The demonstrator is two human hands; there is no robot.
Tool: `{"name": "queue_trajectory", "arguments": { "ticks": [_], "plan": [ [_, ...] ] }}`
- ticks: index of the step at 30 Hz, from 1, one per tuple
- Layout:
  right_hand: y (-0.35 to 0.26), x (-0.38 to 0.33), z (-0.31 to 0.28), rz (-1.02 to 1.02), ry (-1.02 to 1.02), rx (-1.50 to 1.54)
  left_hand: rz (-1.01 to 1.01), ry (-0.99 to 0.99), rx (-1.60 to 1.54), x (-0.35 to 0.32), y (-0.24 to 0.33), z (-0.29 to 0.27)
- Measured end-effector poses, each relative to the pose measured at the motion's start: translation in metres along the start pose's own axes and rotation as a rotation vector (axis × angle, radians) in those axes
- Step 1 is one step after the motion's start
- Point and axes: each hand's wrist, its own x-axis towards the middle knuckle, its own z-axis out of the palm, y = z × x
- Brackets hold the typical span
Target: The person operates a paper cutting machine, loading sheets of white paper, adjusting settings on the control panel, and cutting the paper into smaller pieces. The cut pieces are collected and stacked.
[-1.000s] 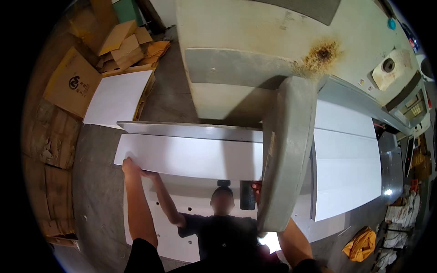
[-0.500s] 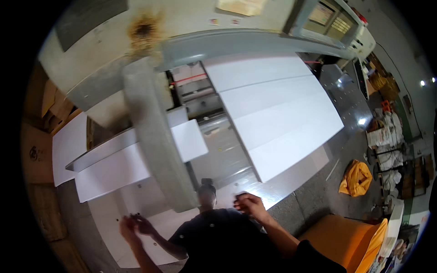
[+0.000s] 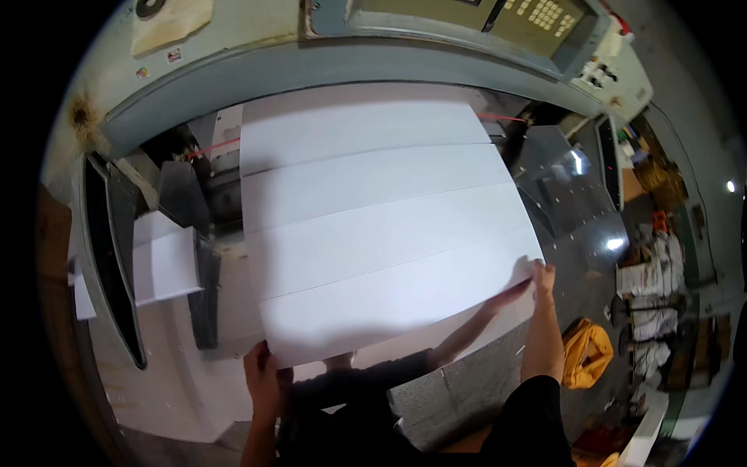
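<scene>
A wide white sheet or stack of sheets, crossed by several fold or score lines, lies on the metal bed of a machine, with its far edge against the grey beam. Its near left corner is in my left hand, whose fingers are curled round the edge. At the near right corner, my right hand pinches the edge between thumb and fingers. Whether it is one sheet or several cannot be made out. The shiny bed mirrors my arms below the near edge.
Grey side guards stand on the left, near smaller white pieces. Red light lines cross beneath the grey beam. A control panel is above. A yellow bag lies on the floor at the right.
Both hands, earlier apart from the sheet near my body, have moved forward onto its two near corners. The view has shifted, so the sheet appears further left and the side guard stands farther left.
</scene>
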Motion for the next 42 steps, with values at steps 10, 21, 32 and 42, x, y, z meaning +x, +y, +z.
{"name": "queue_trajectory", "arguments": {
  "ticks": [10,21,32,42],
  "plan": [
    [0.012,0.019,-0.014,0.024,-0.111,-0.016,0.013,0.408,0.259,-0.011,-0.004,0.042],
    [0.028,-0.168,-0.042,-0.117,-0.295,-0.062,-0.604,1.008,-0.455,-0.144,-0.055,-0.056],
    [-0.040,-0.428,0.012,0.437,-0.607,0.311,-0.338,0.787,-1.195,-0.146,-0.114,-0.281],
    [-0.158,-0.671,0.133,1.008,-0.832,0.529,-0.274,0.722,-1.061,-0.032,-0.208,-0.541]
  ]
}}
